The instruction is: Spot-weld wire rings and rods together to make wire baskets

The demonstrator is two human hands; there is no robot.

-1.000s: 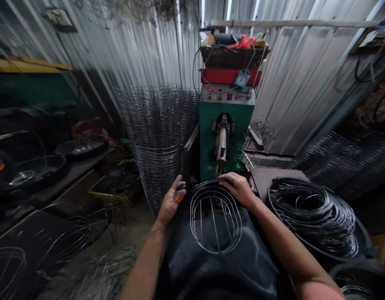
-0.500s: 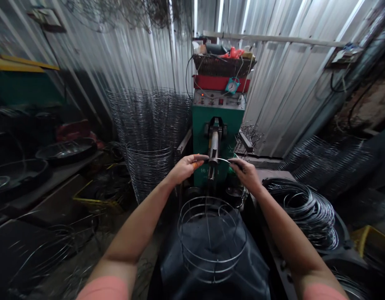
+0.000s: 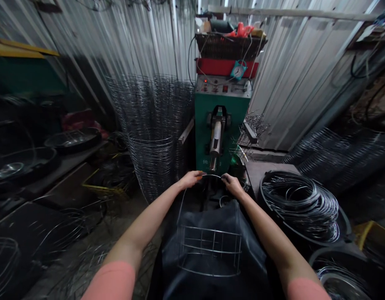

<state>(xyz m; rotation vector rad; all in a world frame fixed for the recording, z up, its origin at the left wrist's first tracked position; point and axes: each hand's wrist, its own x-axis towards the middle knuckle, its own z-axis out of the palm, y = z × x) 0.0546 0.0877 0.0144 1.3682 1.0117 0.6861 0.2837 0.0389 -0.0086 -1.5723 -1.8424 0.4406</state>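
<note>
A round wire frame (image 3: 211, 251) of thin bare rings and cross wires hangs tilted over the dark apron (image 3: 211, 287). My left hand (image 3: 190, 179) pinches its far rim, with orange wrapping on the fingers. On the other side of that rim, my right hand (image 3: 232, 185) pinches the wire too. A short curved stretch of rim shows between the hands. Just beyond it, the metal rod (image 3: 215, 143) of a green machine (image 3: 206, 110) points towards me. The rim appears just below the rod's tip; whether they touch I cannot tell.
Tall stacks of wire frames (image 3: 151, 154) stand left of the machine. A black tub (image 3: 345, 227) of coiled wire rings (image 3: 317, 212) sits at the right. A basket (image 3: 229, 46) with assorted items rests on top of the machine. Wire scraps (image 3: 83, 262) litter the floor.
Both hands have drawn the rim down and back towards me, off the machine's rod. The frame has tipped, so its rings now show nearly edge-on. The view has tilted down slightly.
</note>
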